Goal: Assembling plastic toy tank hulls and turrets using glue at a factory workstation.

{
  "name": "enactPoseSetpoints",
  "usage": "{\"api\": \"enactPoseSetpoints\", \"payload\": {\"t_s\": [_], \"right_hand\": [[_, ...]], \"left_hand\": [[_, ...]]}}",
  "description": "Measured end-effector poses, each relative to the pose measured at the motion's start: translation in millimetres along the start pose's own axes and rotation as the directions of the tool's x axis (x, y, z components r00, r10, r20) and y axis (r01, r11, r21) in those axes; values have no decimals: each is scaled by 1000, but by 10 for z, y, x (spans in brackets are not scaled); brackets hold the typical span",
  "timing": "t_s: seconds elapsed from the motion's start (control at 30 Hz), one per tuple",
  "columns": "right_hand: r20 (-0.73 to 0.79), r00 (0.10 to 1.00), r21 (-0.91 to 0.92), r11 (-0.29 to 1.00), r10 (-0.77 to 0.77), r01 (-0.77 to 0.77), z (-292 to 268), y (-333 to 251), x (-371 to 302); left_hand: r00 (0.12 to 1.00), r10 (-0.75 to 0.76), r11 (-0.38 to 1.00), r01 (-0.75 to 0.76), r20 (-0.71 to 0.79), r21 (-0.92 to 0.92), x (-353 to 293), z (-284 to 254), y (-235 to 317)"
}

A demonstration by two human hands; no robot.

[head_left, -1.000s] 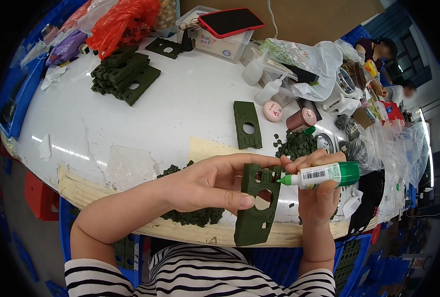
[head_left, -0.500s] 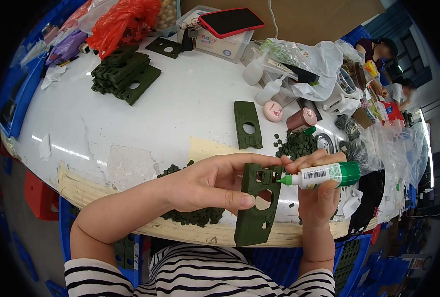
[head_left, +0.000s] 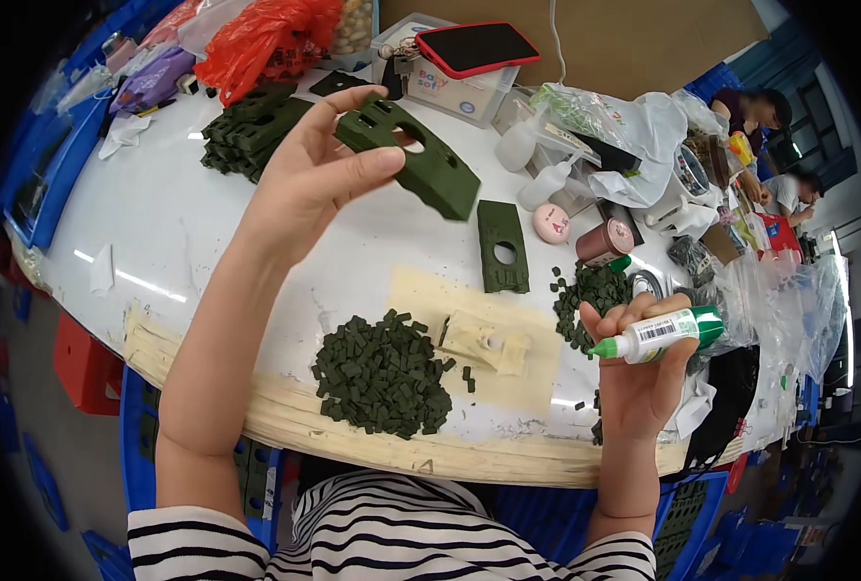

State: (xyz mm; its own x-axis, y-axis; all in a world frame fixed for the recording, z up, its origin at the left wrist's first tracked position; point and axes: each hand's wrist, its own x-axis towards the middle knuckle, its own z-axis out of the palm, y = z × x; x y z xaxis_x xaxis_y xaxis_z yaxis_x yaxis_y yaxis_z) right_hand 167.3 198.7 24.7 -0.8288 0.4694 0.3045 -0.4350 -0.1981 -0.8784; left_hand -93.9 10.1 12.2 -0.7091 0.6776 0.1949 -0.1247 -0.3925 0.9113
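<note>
My left hand [head_left: 300, 184] is raised over the far middle of the table, thumb and fingers gripping a dark green plastic hull-like part [head_left: 440, 179] with a round hole. The part is tilted above the tabletop. In my right hand [head_left: 634, 397], at the near right, lies a white and green glue bottle [head_left: 655, 335], its light green tip pointing left. A similar green part [head_left: 501, 271] rests flat between the hands. Below, a pile of small dark green pieces [head_left: 382, 376] sits beside a tape-covered block [head_left: 488, 344]. A second pile [head_left: 585, 295] lies beyond the bottle.
Several green parts are stacked [head_left: 246, 136] at the far left, near a red plastic bag [head_left: 271, 48]. A red-cased phone [head_left: 477, 48] tops a clear box [head_left: 445, 92]. White squeeze bottles [head_left: 550, 182], a brownish-pink jar [head_left: 606, 242] and plastic bags crowd the right. People sit farther right.
My left hand has carried the green part up and away from the glue tip, toward the stack. The glue bottle has shifted slightly right. The tape-covered block is now uncovered.
</note>
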Motion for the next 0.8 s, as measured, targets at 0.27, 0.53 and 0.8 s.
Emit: {"api": "enactPoseSetpoints", "payload": {"t_s": [0.27, 0.53, 0.8], "right_hand": [[-6, 1000, 3, 1000, -5, 5, 33, -23, -2], [-8, 1000, 3, 1000, 7, -7, -6, 12, 5], [-17, 1000, -20, 1000, 19, -20, -11, 21, -3]], "left_hand": [[986, -133, 855, 165, -101, 491, 104, -356, -196], [981, -169, 130, 123, -101, 984, -48, -201, -102], [970, 241, 196, -24, -24, 980, 47, -342, -88]]}}
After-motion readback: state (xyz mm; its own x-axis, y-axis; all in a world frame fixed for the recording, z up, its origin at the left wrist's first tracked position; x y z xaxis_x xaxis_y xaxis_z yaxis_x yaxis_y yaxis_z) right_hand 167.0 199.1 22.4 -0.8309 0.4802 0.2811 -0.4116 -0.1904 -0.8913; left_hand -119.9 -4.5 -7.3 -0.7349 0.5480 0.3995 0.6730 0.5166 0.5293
